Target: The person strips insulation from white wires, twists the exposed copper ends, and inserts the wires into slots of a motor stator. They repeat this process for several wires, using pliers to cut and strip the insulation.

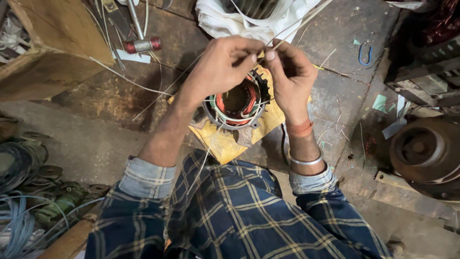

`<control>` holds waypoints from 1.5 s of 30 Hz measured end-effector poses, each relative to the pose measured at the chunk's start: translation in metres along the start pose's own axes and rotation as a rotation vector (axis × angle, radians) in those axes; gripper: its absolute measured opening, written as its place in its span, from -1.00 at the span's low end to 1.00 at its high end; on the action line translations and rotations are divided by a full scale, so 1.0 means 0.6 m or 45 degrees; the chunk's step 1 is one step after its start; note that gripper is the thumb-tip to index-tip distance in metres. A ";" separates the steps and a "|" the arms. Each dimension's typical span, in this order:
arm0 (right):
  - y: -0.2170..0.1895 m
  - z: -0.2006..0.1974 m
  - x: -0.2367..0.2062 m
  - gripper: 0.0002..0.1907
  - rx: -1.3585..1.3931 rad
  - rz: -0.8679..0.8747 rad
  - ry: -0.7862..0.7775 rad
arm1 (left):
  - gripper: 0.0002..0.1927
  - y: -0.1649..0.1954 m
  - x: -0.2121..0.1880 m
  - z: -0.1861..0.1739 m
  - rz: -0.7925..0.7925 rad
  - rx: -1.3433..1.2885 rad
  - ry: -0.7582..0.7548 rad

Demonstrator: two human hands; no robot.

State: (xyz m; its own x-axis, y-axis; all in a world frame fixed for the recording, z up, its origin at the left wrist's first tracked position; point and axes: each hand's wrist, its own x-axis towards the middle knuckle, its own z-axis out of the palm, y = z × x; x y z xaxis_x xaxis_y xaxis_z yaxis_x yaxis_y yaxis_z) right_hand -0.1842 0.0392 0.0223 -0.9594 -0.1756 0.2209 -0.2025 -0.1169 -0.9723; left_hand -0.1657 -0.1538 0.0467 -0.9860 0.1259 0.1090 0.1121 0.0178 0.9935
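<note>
Plaid blue sleeves [230, 216] fill the bottom of my view. Above them my left hand [223, 64] and right hand [290, 79] meet, both pinching thin pale wires [292, 31] between fingertips. Just below the hands sits a motor stator [237, 103] with copper windings, resting on a yellow cloth [225, 141] on the grimy floor [96, 139]. A red-headed hammer [142, 45] lies well apart, upper left.

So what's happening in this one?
A person in a plaid shirt holds thin pale strands pinched between the left hand and right hand, just above a motor stator with copper windings. The stator sits on a yellow sheet on the stone floor. A red-headed hammer lies further off.
</note>
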 end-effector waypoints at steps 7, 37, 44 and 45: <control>0.010 0.005 0.006 -0.80 0.067 0.060 0.065 | -0.62 -0.012 -0.003 -0.011 -0.172 0.029 -0.052; 0.033 0.002 0.003 -0.88 -0.076 -0.029 0.116 | -0.41 0.149 0.072 0.041 0.652 0.545 -0.056; 0.021 0.006 -0.002 -0.85 -0.344 -0.005 0.127 | -0.64 0.266 0.148 0.121 0.721 0.343 0.001; 0.013 0.001 -0.006 -0.83 -0.275 -0.046 0.166 | -0.65 0.278 0.142 0.117 0.727 0.327 0.018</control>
State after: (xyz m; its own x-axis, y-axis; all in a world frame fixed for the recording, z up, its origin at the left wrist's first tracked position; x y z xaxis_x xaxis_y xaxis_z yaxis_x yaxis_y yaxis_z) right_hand -0.1820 0.0382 0.0141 -0.9651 -0.0463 0.2577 -0.2611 0.0934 -0.9608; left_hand -0.2221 -0.0704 0.2196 -0.7634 0.1729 0.6224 0.6459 0.1894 0.7396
